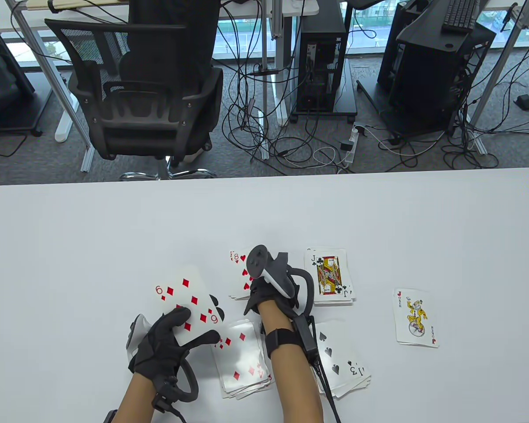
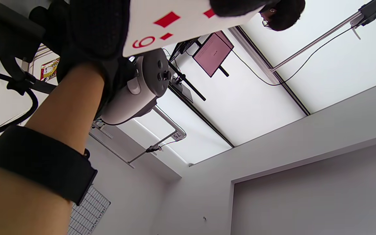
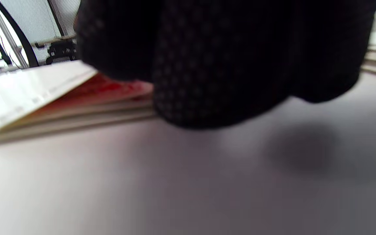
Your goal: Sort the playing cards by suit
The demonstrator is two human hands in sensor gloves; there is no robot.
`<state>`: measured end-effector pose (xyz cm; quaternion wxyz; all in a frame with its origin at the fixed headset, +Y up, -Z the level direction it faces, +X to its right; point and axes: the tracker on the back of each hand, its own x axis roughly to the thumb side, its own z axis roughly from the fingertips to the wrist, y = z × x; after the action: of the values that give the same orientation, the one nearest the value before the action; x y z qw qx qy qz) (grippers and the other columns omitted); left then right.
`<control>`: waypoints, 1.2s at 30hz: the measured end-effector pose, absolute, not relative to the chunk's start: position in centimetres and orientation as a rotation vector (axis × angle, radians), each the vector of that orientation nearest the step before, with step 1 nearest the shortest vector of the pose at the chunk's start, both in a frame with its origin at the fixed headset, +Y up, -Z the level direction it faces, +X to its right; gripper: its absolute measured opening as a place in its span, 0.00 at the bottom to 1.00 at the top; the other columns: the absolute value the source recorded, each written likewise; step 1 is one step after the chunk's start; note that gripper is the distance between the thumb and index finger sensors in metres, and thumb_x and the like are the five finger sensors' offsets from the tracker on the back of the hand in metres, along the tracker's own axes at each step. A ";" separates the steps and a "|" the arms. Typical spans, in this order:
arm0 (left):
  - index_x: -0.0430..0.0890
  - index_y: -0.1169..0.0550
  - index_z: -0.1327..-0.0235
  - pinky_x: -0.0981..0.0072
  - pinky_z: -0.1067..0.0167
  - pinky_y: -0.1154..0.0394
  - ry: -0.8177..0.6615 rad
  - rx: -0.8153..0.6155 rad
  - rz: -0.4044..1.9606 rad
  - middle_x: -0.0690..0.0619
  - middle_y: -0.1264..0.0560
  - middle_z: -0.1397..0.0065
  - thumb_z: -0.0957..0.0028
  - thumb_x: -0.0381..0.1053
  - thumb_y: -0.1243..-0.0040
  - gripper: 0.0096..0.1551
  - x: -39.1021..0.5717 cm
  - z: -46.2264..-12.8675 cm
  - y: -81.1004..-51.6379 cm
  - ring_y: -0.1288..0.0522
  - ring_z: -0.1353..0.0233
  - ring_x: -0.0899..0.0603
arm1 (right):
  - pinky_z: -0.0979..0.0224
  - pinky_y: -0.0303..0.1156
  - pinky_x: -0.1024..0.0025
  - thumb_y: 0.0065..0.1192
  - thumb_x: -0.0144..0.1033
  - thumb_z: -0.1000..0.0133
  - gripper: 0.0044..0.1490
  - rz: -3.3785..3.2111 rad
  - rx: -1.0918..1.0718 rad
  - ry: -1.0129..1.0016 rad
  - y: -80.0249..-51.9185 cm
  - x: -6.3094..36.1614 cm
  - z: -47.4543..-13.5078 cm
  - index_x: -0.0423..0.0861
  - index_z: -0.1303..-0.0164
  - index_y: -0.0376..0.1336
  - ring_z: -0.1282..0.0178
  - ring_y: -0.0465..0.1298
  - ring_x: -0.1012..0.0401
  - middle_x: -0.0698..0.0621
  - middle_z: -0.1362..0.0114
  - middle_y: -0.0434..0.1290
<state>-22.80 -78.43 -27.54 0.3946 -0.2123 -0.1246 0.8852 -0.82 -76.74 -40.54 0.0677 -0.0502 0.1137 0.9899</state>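
Note:
My left hand grips a face-up nine of diamonds, thumb on top; whether more cards lie under it I cannot tell. The card also shows in the left wrist view. My right hand rests on the hearts pile, which shows an eight of hearts. Its fingers are hidden under the tracker. In the right wrist view the gloved fingers sit at the edge of a card stack whose top card is tilted up. A diamonds pile, clubs pile and spades pile lie around it.
A single joker lies face up to the right of the piles. The white table stretches bare to the back, left and far right. A black office chair stands beyond the far edge.

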 end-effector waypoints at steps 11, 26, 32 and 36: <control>0.53 0.45 0.22 0.51 0.35 0.25 -0.308 -0.539 2.248 0.50 0.40 0.19 0.31 0.55 0.57 0.27 -22.8 -27.5 -78.4 0.32 0.22 0.39 | 0.60 0.80 0.54 0.52 0.38 0.39 0.32 3.150 -0.099 0.359 -77.3 -1.3 -40.1 0.19 0.54 0.66 0.80 0.81 0.56 0.51 0.75 0.79; 0.53 0.45 0.22 0.48 0.31 0.30 -0.283 -0.547 2.233 0.51 0.43 0.17 0.31 0.58 0.58 0.27 -22.6 -27.3 -78.7 0.37 0.19 0.36 | 0.53 0.77 0.45 0.49 0.38 0.38 0.36 2.413 0.539 -0.014 -70.9 -2.4 -32.4 0.17 0.47 0.64 0.71 0.81 0.47 0.42 0.66 0.80; 0.53 0.43 0.23 0.41 0.25 0.44 -0.273 -0.531 2.231 0.50 0.47 0.15 0.30 0.60 0.58 0.27 -22.7 -27.3 -78.8 0.52 0.16 0.34 | 0.52 0.76 0.44 0.45 0.35 0.37 0.34 2.309 0.637 -0.099 -70.3 -2.9 -29.4 0.17 0.46 0.62 0.69 0.81 0.46 0.42 0.64 0.79; 0.53 0.41 0.23 0.39 0.25 0.46 -0.307 -0.539 2.237 0.50 0.48 0.15 0.30 0.60 0.58 0.26 -22.4 -27.3 -78.6 0.55 0.16 0.33 | 0.51 0.76 0.44 0.45 0.35 0.37 0.34 2.167 0.582 -0.089 -70.6 -2.1 -28.7 0.17 0.46 0.62 0.68 0.81 0.46 0.42 0.63 0.79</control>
<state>-22.37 -78.60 -27.28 0.3986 -0.2129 -0.1212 0.8838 -2.06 -70.57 -28.69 0.4334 0.2336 -0.0357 0.8697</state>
